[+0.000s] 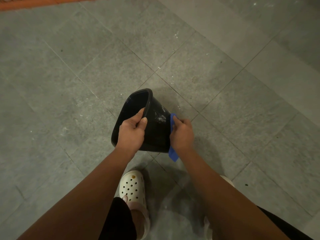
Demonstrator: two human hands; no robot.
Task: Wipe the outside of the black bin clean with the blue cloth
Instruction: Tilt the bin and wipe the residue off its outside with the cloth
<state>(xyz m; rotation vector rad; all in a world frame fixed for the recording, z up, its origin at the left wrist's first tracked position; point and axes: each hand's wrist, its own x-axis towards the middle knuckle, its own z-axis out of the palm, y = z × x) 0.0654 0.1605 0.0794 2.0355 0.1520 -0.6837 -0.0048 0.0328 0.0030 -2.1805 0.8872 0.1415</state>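
The glossy black plastic bin (pixel 156 130) is held tilted over grey floor tiles (pixel 86 75). The left hand (pixel 131 132) clamps its rim, thumb outside. The right hand (pixel 182 134) grips the blue cloth (pixel 173 154) against its side, with whitish smears (pixel 161 117) just past the fingertips.

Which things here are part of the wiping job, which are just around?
In the job: black plastic bin, tilted, rim gripped by the left hand; blue cloth, held against the bin's outside by the right hand.
Just around: white perforated clog; grey stone floor tiles; orange strip at the top edge.
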